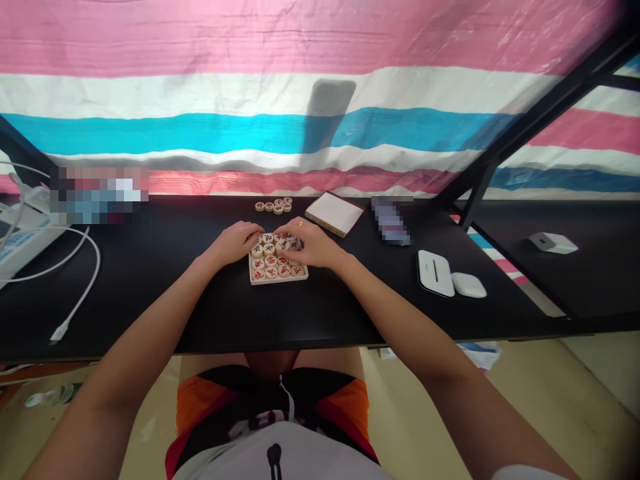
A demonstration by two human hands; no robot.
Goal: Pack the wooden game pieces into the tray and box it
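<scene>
A shallow white box (279, 281) of round Chinese chess pieces (271, 261) lies on the black desk in front of me. Red characters mark the pieces in its near rows, black ones those farther back. My left hand (234, 242) is curled at the far left corner of the box, fingertips against its edge; the thumb is partly hidden. Over the right far part rests my right hand (314, 244), its thumb apart from the fingers and pieces visible between them. It covers some of the pieces. Several loose chess pieces (275, 207) lie just beyond the box.
A flat white lid-like box (334, 213) lies behind my right hand. To the right are a blurred phone-shaped object (391, 221), a white flat device (435, 273) and a small white case (469, 285). A power strip (25, 233) and white cable (83, 293) occupy the left. Striped sheeting (200, 133) hangs behind the desk.
</scene>
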